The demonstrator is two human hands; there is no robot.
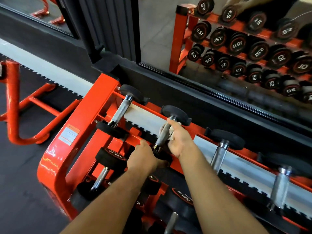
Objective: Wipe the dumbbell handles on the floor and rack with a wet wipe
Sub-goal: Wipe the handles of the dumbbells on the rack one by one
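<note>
scene: gym corner, orange dumbbell rack [79,115] against a wall mirror [236,48], viewed from above
right hand: right hand [179,141] curled around the knurled handle [163,135] of the second dumbbell [173,114] from the left on the top tier, thumb pointing up toward the far head
wipe: wet wipe [170,132] bunched between the right palm and that handle, pale edges showing beside the fingers and below them
left hand: left hand [143,156] gripping the near head of the same dumbbell, fingers curled over its top edge, head mostly hidden under the hand
held dumbbell: sits across the top tier rails, far head black and resting in its cradle, handle running near-to-far
leftmost dumbbell: first dumbbell [119,112] on the top tier, just left of the held one, bare knurled handle, not touched
right dumbbells: two more top-tier dumbbells to the right, third dumbbell [221,149] and fourth dumbbell [280,183], handles bare, well apart from both hands
lower tier: lower dumbbell [103,174] under the left forearm side, chrome handle, black heads with orange ring markings; more heads near the bottom edge, partly hidden by the arms
mirror: shows reflected tiers of black dumbbells with reversed numbers
floor: dark rubber floor [25,191] left of the rack, another orange frame [15,105] standing on it at far left
</note>
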